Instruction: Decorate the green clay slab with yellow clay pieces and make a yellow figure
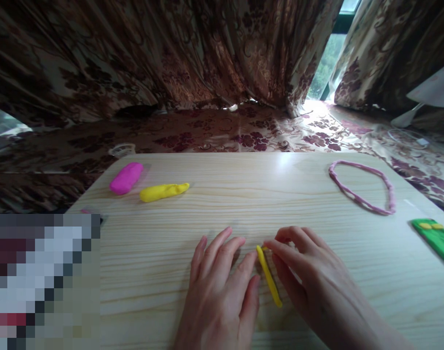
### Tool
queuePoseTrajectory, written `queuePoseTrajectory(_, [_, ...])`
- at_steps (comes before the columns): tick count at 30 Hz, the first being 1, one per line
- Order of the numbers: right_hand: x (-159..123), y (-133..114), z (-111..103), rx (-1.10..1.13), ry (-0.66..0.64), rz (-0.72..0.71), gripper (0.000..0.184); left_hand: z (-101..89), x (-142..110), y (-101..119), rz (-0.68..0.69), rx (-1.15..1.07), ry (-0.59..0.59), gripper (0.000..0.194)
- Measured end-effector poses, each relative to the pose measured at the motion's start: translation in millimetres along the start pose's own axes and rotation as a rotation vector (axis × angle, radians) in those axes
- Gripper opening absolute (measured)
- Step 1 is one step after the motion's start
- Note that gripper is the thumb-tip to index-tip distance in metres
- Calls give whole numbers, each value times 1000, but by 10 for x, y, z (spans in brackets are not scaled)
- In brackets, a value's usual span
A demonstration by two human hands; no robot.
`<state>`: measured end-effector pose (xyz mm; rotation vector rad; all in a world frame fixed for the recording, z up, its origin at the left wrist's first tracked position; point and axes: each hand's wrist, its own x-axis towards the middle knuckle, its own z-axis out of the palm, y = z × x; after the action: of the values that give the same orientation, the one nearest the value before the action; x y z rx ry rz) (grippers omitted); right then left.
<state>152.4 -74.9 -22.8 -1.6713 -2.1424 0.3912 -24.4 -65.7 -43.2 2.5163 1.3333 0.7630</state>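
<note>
A thin roll of yellow modelling clay (269,277) lies slanted on the table between my two hands. My left hand (222,287) rests palm down with its fingers spread, the index fingertip close beside the roll's upper end. My right hand (309,272) has its index finger and thumb pinched together at that same end. A tiny bit of yellow clay (264,248) shows at those fingertips, touching or almost touching the roll. Whether it is joined to the roll I cannot tell.
Toward the back left lie a pink clay lump (127,178) and a thicker yellow clay piece (163,192). A pink twisted clay loop (364,199) sits at the back right. Near the right edge is a green clay slab (435,240) with yellow pieces. Pixelation hides the lower left.
</note>
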Motion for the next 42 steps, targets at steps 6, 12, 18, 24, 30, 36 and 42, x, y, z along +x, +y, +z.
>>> queuePoseTrajectory(6, [-8,12,5,6,-6,-7,16,20,49,65,-29,-2,-32,30])
queuePoseTrajectory(12, [-30,12,-6,-6,43,-18,17,19,23,67,-34,9,-38,31])
queuePoseTrajectory(18, [-106,66,-26,-9,63,-30,25,8,25,68,-6,45,-47,33])
queuePoseTrajectory(24, [-108,112,-26,-44,33,3,23,7,41,82,9,65,-74,35])
queuePoseTrajectory(30, [-131,113,-21,-43,34,-8,18,38,52,78,14,86,-59,34])
queuePoseTrajectory(36, [-133,120,-44,-30,101,-8,16,14,49,79,42,126,-79,37])
queuePoseTrajectory(42, [-118,91,-14,2,67,-14,17,28,50,77,42,115,-78,35])
